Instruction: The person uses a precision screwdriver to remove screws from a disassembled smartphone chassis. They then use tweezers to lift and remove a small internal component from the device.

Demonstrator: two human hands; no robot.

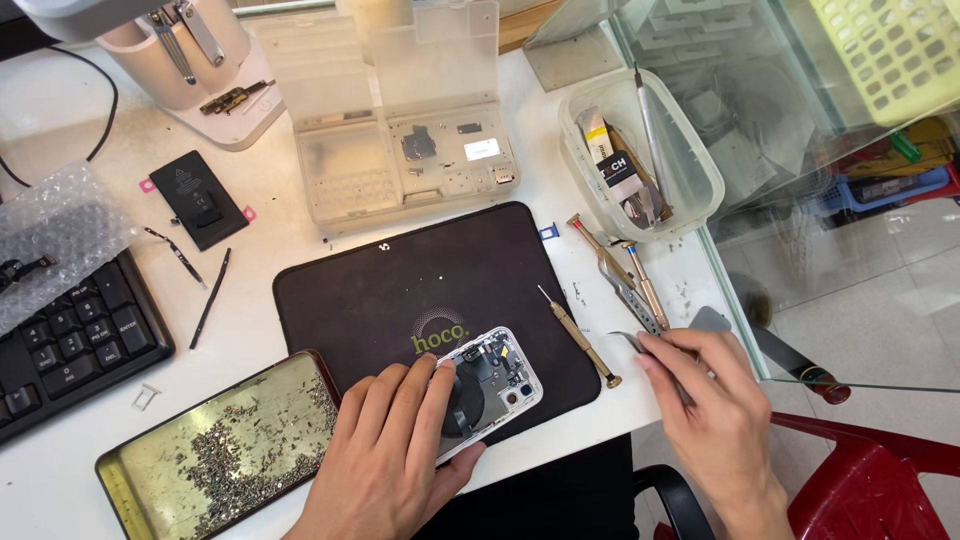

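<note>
White table (90,160) carries a dark work mat (400,280), where an opened phone housing (490,385) lies near the front edge. Left hand (385,450) presses flat on it, fingers spread, clasping nothing. Right hand (715,415), beside the mat, pinches what look like metal tweezers (655,355); a screwdriver (580,337) lies between.

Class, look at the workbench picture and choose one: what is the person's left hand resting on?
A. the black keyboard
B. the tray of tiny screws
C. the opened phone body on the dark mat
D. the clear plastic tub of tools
C: the left hand lies over the opened phone body on the dark mat, apart from the other three.
</note>
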